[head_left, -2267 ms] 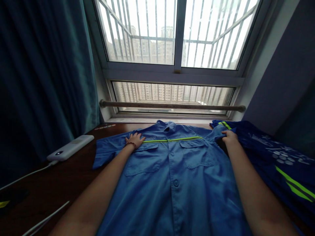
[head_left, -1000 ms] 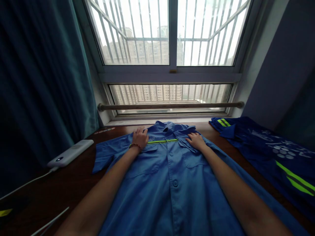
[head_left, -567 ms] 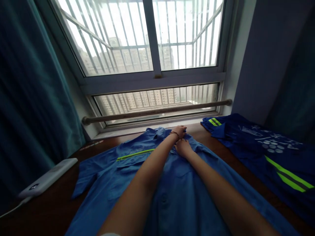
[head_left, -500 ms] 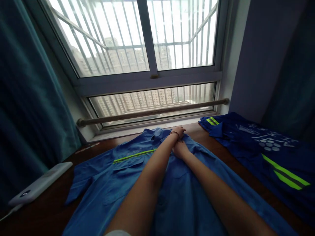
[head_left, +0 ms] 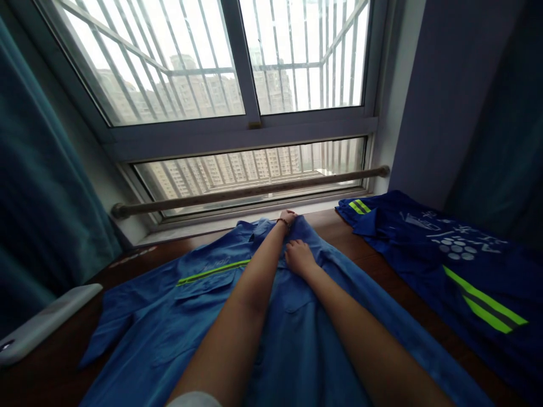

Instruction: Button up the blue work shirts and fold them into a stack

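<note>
A blue short-sleeved work shirt point(head_left: 212, 305) lies spread out in front of me, with a yellow-green reflective strip across its chest. My left hand point(head_left: 287, 216) reaches to the shoulder beside the collar, its fingers closed on the cloth there; a dark bracelet circles the wrist. Just below it, my right hand point(head_left: 299, 256) rests palm down on the upper chest, fingers stretched over the fabric. My left forearm covers part of the shirt's front, and the far sleeve is mostly out of sight.
A darker blue garment point(head_left: 407, 243) with white print and reflective strips lies on the right of the brown wooden surface point(head_left: 324, 223). A white elongated device point(head_left: 51, 322) is at the left. A rail point(head_left: 254, 192) crosses the barred window; curtains point(head_left: 51, 169) hang at the side.
My hands have drawn apart: the left is farther up at the shoulder, the right lower on the chest. The view has shifted slightly, so things appear farther left.
</note>
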Demonstrator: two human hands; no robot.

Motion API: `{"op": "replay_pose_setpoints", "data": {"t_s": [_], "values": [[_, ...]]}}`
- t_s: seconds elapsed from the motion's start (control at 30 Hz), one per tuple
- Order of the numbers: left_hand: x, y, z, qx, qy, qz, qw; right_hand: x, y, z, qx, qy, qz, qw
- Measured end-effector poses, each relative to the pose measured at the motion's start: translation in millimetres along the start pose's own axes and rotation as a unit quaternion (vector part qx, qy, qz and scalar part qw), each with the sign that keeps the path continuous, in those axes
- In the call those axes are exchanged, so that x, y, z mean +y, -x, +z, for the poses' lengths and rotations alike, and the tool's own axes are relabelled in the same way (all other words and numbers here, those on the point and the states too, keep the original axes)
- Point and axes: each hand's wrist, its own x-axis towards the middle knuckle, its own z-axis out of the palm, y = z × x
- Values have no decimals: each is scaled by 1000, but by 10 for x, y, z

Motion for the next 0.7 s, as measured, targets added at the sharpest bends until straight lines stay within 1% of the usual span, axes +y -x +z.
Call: {"op": "replay_pose_setpoints", "data": {"t_s": [0.1, 0.17, 0.23, 0.33, 0.43, 0.5, 0.57, 0.6, 0.63, 0.67, 0.7], "values": [[-71, 83, 8, -19, -50, -34, 998, 2, 28, -58, 6, -1, -13, 1000], [-149, 158, -46, -31, -87, -44, 995, -6, 45, -97, 16, -10, -42, 999], [-240, 249, -138, -52, -118, -43, 991, -18, 47, -120, 9, -41, -75, 996], [-359, 424, -302, -85, -141, -27, 986, -28, 12, -127, -48, -119, -85, 988], [-433, 667, -475, -76, -150, 4, 986, -7, -61, -158, -97, -166, -77, 978], [-488, 871, -627, -58, -154, 28, 986, 21, -106, -207, -132, -188, -89, 969], [-600, 1097, -841, -38, -156, 44, 986, 46, -123, -254, -153, -232, -94, 956], [-693, 1213, -976, -26, -158, 47, 986, 56, -117, -266, -143, -251, -89, 953], [-813, 1330, -1127, -8, -164, 37, 986, 62, -101, -265, -119, -258, -81, 955], [-962, 1450, -1289, 12, -176, 13, 984, 67, -77, -247, -89, -246, -70, 963], [-1135, 1572, -1455, 35, -194, -25, 980, 71, -47, -214, -60, -213, -59, 973]]}}
